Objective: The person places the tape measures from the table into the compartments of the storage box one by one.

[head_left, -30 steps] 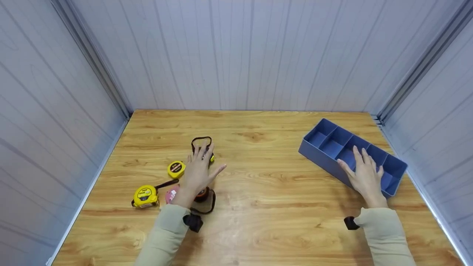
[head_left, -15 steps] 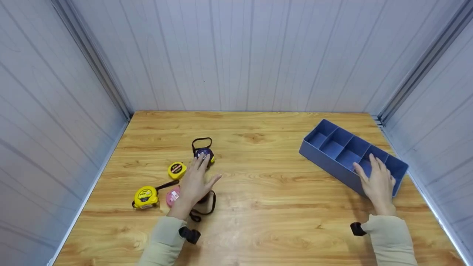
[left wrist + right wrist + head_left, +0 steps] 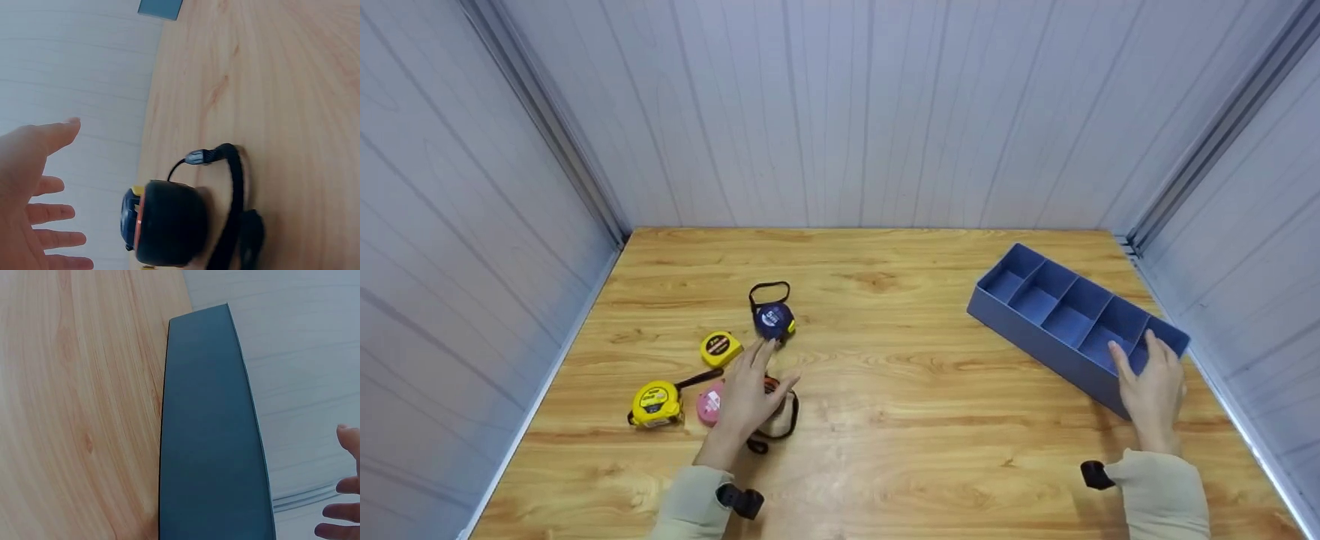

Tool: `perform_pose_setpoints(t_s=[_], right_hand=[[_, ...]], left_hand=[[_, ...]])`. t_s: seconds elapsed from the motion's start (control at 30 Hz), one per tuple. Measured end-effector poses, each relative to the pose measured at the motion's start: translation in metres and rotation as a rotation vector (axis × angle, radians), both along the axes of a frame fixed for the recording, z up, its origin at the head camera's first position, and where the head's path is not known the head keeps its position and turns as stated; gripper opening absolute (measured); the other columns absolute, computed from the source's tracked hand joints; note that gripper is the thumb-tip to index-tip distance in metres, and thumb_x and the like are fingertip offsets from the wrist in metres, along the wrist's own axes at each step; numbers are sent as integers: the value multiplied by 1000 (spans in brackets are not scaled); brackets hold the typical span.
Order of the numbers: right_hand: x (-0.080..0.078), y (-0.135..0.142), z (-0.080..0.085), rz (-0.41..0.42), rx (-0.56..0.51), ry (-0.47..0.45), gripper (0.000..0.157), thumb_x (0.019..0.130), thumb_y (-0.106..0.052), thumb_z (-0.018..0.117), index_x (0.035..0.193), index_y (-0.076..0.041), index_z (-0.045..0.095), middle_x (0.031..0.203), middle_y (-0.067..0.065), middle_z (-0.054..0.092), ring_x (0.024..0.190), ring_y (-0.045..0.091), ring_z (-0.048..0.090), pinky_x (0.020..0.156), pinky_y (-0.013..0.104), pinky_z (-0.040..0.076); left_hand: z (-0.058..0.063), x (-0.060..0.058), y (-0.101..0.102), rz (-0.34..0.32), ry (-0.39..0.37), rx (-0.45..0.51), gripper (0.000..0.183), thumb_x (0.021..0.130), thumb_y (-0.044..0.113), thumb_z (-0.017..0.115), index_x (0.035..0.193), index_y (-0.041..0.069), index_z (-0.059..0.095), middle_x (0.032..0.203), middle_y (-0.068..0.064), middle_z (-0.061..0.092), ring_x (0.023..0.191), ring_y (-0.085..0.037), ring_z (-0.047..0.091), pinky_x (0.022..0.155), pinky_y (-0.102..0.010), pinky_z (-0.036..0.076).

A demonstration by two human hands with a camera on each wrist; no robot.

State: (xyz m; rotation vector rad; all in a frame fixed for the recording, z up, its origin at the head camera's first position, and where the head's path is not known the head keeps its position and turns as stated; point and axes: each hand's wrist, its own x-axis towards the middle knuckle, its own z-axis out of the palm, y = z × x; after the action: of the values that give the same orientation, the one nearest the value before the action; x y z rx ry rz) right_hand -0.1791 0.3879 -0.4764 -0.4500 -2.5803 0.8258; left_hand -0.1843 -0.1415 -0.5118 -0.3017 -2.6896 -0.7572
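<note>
My left hand (image 3: 746, 397) is held with spread fingers over a black tape measure with an orange edge (image 3: 174, 225), hiding much of it in the head view. A pink tape measure (image 3: 709, 405) lies partly behind that hand. Just past its fingertips sits a dark blue tape measure (image 3: 773, 319) with a wrist strap. A small yellow tape measure (image 3: 720, 348) and a bigger yellow one (image 3: 655, 403) lie to its left. At the right, my right hand (image 3: 1153, 390) hovers with loose fingers over the near end of a blue divided box (image 3: 1042, 349), holding nothing.
The wooden table (image 3: 885, 420) is closed in by pale panel walls (image 3: 840, 112) at the back and on both sides. The box stands at an angle near the right edge. A black strap (image 3: 233, 185) trails from the orange-edged tape measure.
My left hand has drawn back toward me, uncovering the dark blue tape measure. My right hand has shifted right and nearer, to the box's near end. The tape measures and box have stayed put.
</note>
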Motion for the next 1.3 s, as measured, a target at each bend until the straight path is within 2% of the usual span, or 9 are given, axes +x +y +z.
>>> perform_pose_setpoints(t_s=[0.13, 0.3, 0.4, 0.6, 0.8, 1.07, 1.3], right_hand=[[3, 6, -4, -47, -47, 37, 65, 89, -37, 49, 136, 4, 28, 134, 29, 28, 123, 44, 24, 99, 54, 18], [7, 14, -8, -100, -107, 40, 66, 89, -35, 50, 137, 3, 25, 137, 28, 25, 126, 40, 20, 103, 48, 16], [9, 17, -11, -129, -142, 32, 66, 89, -35, 49, 138, 2, 23, 138, 28, 24, 126, 41, 19, 103, 47, 14], [10, 25, -17, -177, -222, 19, 67, 89, -35, 48, 139, 0, 20, 139, 26, 21, 127, 41, 18, 103, 48, 13], [13, 28, -23, -215, -291, 4, 69, 89, -37, 46, 139, 2, 18, 138, 27, 24, 120, 44, 30, 99, 50, 22], [15, 31, -27, -230, -409, -49, 70, 89, -41, 42, 140, -1, 15, 138, 24, 26, 119, 41, 34, 98, 46, 28], [17, 31, -32, -214, -451, -61, 60, 92, -33, 36, 140, -3, 19, 137, 25, 28, 120, 40, 33, 97, 46, 30]], left_hand=[[-7, 5, -2, 20, -17, 31, 65, 78, 38, 65, 128, 2, 44, 129, -21, 41, 115, -40, 39, 92, -54, 31], [-15, 11, -4, 51, -41, 71, 65, 76, 39, 66, 127, 3, 47, 128, -21, 42, 114, -38, 41, 91, -54, 33], [-19, 14, -6, 64, -61, 95, 64, 76, 38, 67, 126, 3, 48, 127, -21, 43, 114, -39, 40, 91, -54, 32], [-25, 22, -7, 92, -104, 133, 65, 75, 41, 67, 126, 5, 48, 127, -21, 43, 111, -38, 43, 84, -49, 41], [-30, 25, -7, 99, -91, 138, 67, 73, 41, 69, 125, 4, 49, 126, -21, 43, 112, -37, 43, 86, -49, 40], [-32, 29, -6, 89, -102, 179, 64, 73, 34, 71, 124, 2, 50, 123, -23, 44, 106, -38, 47, 84, -47, 41], [-37, 30, -5, 87, -111, 216, 64, 72, 30, 73, 123, -1, 50, 121, -23, 45, 105, -37, 48, 84, -46, 42]])
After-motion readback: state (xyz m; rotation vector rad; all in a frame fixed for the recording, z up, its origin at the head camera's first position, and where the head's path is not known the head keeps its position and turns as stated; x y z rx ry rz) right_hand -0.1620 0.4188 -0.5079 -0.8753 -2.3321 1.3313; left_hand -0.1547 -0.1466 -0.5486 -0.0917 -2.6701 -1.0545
